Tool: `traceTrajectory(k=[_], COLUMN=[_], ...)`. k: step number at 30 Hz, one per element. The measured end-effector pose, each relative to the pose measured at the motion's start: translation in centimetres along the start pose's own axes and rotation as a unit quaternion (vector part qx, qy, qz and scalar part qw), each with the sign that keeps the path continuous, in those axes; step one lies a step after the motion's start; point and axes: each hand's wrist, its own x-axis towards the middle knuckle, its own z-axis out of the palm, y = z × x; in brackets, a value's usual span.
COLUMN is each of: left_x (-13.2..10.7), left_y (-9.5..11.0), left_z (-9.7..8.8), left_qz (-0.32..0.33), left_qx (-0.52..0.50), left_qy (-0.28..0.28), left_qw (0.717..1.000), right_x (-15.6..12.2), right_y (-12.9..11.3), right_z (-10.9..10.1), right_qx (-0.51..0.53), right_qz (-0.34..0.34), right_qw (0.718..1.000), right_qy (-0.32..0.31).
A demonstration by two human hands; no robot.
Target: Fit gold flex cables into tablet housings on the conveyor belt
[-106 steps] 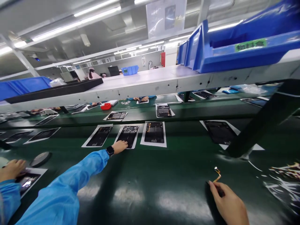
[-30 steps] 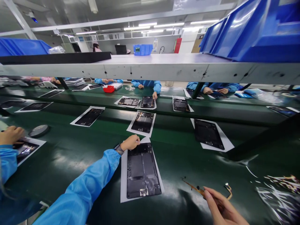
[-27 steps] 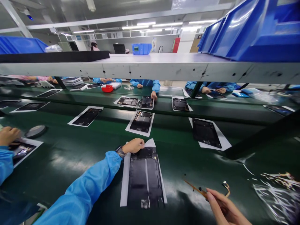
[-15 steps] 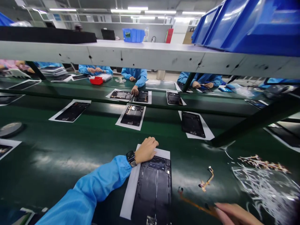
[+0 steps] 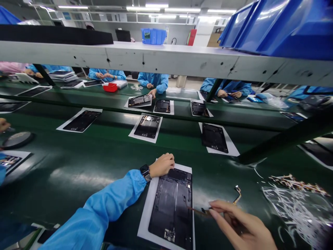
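Green belt [image 5: 78,173] runs left to right — left hand [image 5: 162,165] presses the far corner of the near tablet shell [image 5: 173,205]; right hand [image 5: 239,225] pinches a thin cable [image 5: 203,211], just right of it, pointing left.

Green belt [image 5: 78,166]: white sheets [image 5: 151,208] bearing black panels [image 5: 173,205]; flex strips [image 5: 293,181] right.

Left of my left hand [image 5: 162,165] the green belt [image 5: 78,166] lay bare and open — room to pass. Between my hands sat the black panel on its white sheet [image 5: 173,205]. Just beyond my right hand [image 5: 240,227] a loose flex strip [image 5: 237,194] lay in the way, and further right a heap of scraps [image 5: 296,205]. A dark slanted bar [image 5: 283,139] and the grey shelf [image 5: 166,62] closed off the space ahead — overhead too.
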Motion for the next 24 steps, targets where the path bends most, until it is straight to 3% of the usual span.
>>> traceTrajectory(k=[2,4,7,9,11,13,15,19,24], left_x=[-0.6,-1.7,-4.1,-5.8,-7.2,-8.4,-9.2,-10.4,-11.1], left_y=[1.1,2.8,5.7,7.0,7.7,7.5,6.7,4.6,3.5], left_z=[-0.9,-1.9,-2.8,-2.7,-2.0,-1.0,-0.1,0.4,0.1], left_qz=[-0.008,-0.020,-0.048,-0.083,-0.126,-0.148,-0.128,-0.034,-0.006], left_qx=[-0.042,-0.183,-0.427,-0.456,-0.383,-0.245,-0.094,0.111,0.238], left_qy=[0.021,0.015,-0.066,-0.109,-0.086,-0.010,0.064,0.119,0.100], left_qw=[0.999,0.983,0.901,0.879,0.911,0.958,0.985,0.986,0.966], right_x=[1.0,2.6,5.9,8.2,10.1,11.5,12.3,13.1,13.6], right_y=[-0.7,-1.1,-0.9,-0.2,0.8,2.0,3.2,4.5,4.6], right_z=[0.5,1.1,2.3,3.6,5.3,7.4,9.7,13.6,16.0], right_qx=[0.000,-0.002,0.021,0.052,0.080,0.104,0.112,0.061,0.003], right_qz=[0.008,0.030,0.064,0.076,0.087,0.099,0.108,0.107,0.102], right_qw=[0.999,0.996,0.988,0.984,0.979,0.972,0.966,0.965,0.967], right_qy=[-0.037,-0.078,-0.138,-0.155,-0.169,-0.187,-0.204,-0.232,-0.233])
